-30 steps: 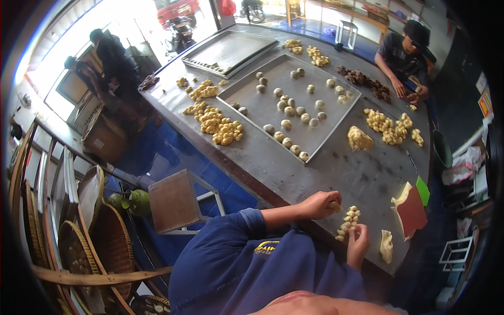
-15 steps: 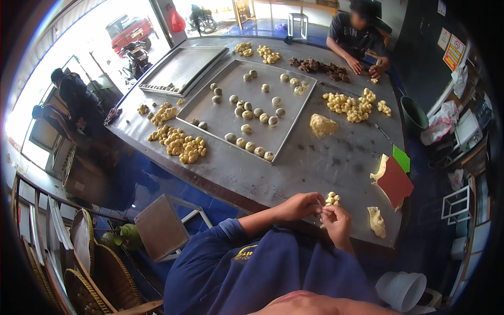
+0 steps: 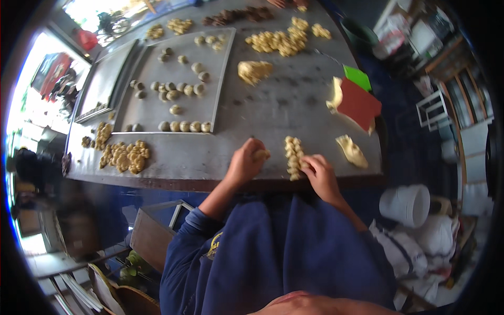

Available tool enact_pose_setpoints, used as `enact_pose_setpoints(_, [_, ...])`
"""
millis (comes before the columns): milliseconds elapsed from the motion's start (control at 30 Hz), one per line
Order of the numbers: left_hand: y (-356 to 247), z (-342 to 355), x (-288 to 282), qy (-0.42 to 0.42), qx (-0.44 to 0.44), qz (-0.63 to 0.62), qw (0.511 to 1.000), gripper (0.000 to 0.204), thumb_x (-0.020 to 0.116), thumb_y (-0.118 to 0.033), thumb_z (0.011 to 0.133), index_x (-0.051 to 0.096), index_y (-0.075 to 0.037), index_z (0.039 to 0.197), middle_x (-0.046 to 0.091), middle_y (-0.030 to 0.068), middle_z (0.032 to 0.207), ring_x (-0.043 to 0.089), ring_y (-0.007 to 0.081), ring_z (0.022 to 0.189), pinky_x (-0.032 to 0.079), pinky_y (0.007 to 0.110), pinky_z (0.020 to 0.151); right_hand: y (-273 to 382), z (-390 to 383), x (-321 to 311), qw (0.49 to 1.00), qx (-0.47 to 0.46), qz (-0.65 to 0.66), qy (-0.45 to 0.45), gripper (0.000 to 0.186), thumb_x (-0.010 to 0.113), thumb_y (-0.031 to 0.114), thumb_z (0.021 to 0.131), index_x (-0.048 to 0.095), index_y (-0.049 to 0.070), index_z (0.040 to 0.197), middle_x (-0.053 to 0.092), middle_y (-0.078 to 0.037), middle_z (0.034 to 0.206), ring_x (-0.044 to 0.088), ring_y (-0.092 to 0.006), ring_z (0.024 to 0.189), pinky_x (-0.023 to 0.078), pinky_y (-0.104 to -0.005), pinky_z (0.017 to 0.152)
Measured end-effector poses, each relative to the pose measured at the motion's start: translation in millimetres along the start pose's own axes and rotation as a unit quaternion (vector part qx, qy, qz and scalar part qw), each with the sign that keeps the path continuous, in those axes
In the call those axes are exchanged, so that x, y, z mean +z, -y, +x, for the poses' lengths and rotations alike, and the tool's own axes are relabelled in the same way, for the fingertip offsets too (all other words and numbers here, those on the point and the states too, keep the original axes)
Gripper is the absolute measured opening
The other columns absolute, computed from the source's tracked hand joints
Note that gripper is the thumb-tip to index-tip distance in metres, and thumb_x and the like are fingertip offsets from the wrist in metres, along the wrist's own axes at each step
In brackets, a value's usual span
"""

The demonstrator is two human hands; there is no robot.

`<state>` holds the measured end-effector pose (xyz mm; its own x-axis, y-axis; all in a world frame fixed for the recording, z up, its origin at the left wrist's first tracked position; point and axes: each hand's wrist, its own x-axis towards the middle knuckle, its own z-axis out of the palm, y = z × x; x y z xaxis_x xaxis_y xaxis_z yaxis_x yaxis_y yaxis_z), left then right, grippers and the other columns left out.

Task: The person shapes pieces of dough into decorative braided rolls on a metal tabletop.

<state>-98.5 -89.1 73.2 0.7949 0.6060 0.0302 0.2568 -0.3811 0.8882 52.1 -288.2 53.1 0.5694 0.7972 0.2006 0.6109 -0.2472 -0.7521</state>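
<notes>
My left hand is closed around a piece of pale yellow dough, just above the table's near edge. To its right, small dough lumps lie in a double row pointing away from me. My right hand is at the row's right side, its fingertips pinched on one small lump there. A flattened, irregular strip of dough lies beyond this hand to the right.
A large metal tray holds grey and pale balls. Around it lie yellow dough piles, a bigger dough lump and dark brown clumps. A red board and green scraper are at right. Another person's hand shows far off.
My hands were together and have parted: the left moved left with dough, the right reached the row of lumps. The view has turned and tilted down, leaving mostly the other person's hands out.
</notes>
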Motion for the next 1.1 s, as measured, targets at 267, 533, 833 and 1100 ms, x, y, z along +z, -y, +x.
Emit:
enact_pose_setpoints(267, [-16, -3, 4, 0.132, 0.002, -0.016, 0.991, 0.023, 0.066, -0.010, 0.090, 0.066, -0.002, 0.111, 0.071, 0.0115, 0.087, 0.068, 0.0182, 0.074, 0.052, 0.032, 0.067, 28, 14, -10, 0.998, -0.042, -0.033, -0.017, 0.030, 0.074, 0.004, 0.079, 0.069, 0.005, 0.109, 0.070, -0.011, 0.100, 0.068, -0.0250, 0.085, 0.054, -0.0351, 0.070])
enact_pose_setpoints(533, [-25, -4, 10, 0.157, 0.001, -0.146, 0.977, 0.018, 0.065, -0.009, 0.092, 0.062, -0.001, 0.108, 0.070, 0.0064, 0.086, 0.065, 0.0146, 0.075, 0.052, 0.029, 0.067, 45, 20, -1, 0.992, -0.052, 0.106, 0.054, 0.018, 0.072, 0.008, 0.085, 0.068, 0.004, 0.102, 0.070, -0.010, 0.096, 0.067, -0.0181, 0.084, 0.053, -0.0301, 0.075])
enact_pose_setpoints(833, [-13, 1, -1, 0.011, -0.025, 0.004, 1.000, 0.018, 0.070, -0.005, 0.085, 0.059, -0.002, 0.100, 0.067, 0.0064, 0.091, 0.064, 0.0145, 0.087, 0.050, 0.027, 0.077, 13, 6, -12, 0.937, 0.075, 0.340, 0.008, 0.020, 0.065, 0.006, 0.091, 0.062, 0.002, 0.110, 0.066, -0.007, 0.094, 0.060, -0.0156, 0.076, 0.052, -0.0290, 0.075])
enact_pose_setpoints(1100, [-6, -3, -6, 0.059, -0.030, -0.067, 0.996, 0.021, 0.068, -0.005, 0.085, 0.059, -0.001, 0.105, 0.066, 0.0046, 0.087, 0.063, 0.0125, 0.083, 0.049, 0.026, 0.076, 13, -12, -13, 0.997, 0.055, 0.010, 0.062, 0.037, 0.072, 0.007, 0.082, 0.062, 0.009, 0.118, 0.063, -0.011, 0.095, 0.064, -0.0244, 0.078, 0.052, -0.0342, 0.074])
